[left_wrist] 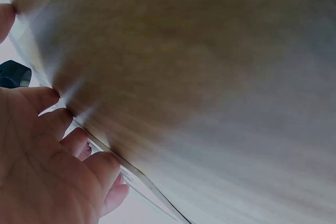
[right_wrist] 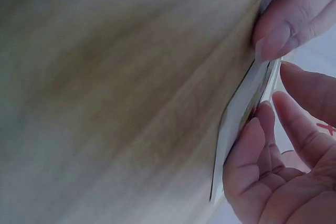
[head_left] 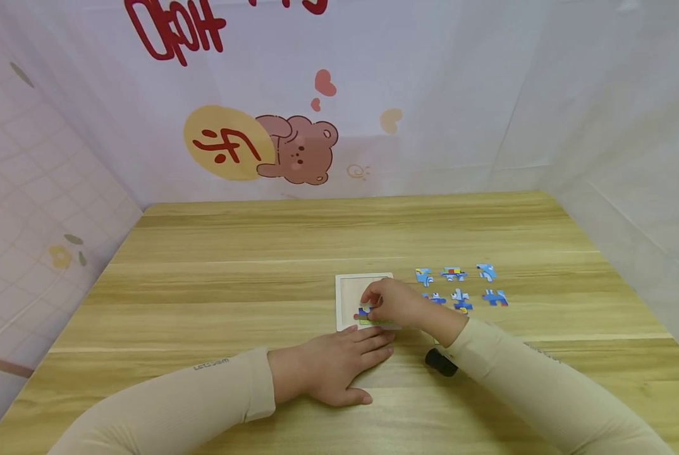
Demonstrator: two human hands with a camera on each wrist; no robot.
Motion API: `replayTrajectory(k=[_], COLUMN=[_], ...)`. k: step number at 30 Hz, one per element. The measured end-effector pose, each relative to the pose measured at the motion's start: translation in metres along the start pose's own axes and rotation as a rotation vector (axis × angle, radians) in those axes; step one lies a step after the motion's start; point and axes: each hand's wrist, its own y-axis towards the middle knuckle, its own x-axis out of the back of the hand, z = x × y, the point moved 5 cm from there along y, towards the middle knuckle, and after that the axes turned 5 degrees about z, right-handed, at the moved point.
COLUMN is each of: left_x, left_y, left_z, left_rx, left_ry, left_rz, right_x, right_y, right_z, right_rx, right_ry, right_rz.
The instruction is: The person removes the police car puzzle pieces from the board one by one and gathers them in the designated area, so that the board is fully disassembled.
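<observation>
A shallow white puzzle tray point(head_left: 339, 297) lies on the table, its lower part partly covered with colourful puzzle pieces point(head_left: 379, 321). My right hand point(head_left: 399, 303) reaches over the tray from the right, thumb and forefinger pinching a small puzzle piece point(head_left: 365, 310) low inside it. Much of that piece is hidden by the fingers. Palm down, my left hand point(head_left: 339, 363) rests on the table with fingers extended, fingertips at the tray's near edge. The left wrist view shows those fingers point(left_wrist: 65, 121) along the tray's rim point(left_wrist: 152, 190).
Right of the tray lie several loose blue puzzle pieces point(head_left: 453, 273) in rows, the nearer ones partly behind my right wrist. A small black object point(head_left: 440, 362) shows beneath the right cuff. The wooden table point(head_left: 231, 240) meets a printed white curtain point(head_left: 442, 126) at the back.
</observation>
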Motion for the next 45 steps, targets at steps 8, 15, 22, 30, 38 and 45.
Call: replayTrajectory(k=[8,15,22,30,38,45], left_x=[0.0001,0.0002,0.0,0.0002,0.0008,0.0001], left_y=[0.0004,0.0003,0.0009,0.0005,0.0007,0.0015], left_z=[0.0001,0.0003,0.0,-0.0001,0.0,0.0006], left_rx=[0.003,0.01,0.008,0.008,0.003,0.007], left_ry=[-0.012,-0.011,0.001,0.013,0.018,-0.006], left_rz=[0.003,0.001,-0.006,-0.009,0.008,0.029], right_x=[-0.0032,-0.0017,-0.0004,-0.0019,-0.0005,0.0022], right_y=[-0.0014,-0.002,-0.0027,-0.0042,-0.0035,-0.0033], right_z=[0.0025,0.0062,0.0057,0.0069,0.0031,-0.0027], right_rx=[-0.016,0.0,-0.004,0.014,0.039,0.007], right_ry=[-0.005,0.014,0.023,0.047,0.178,0.301], right_rz=[0.042,0.053,0.071,0.093,0.087,0.102])
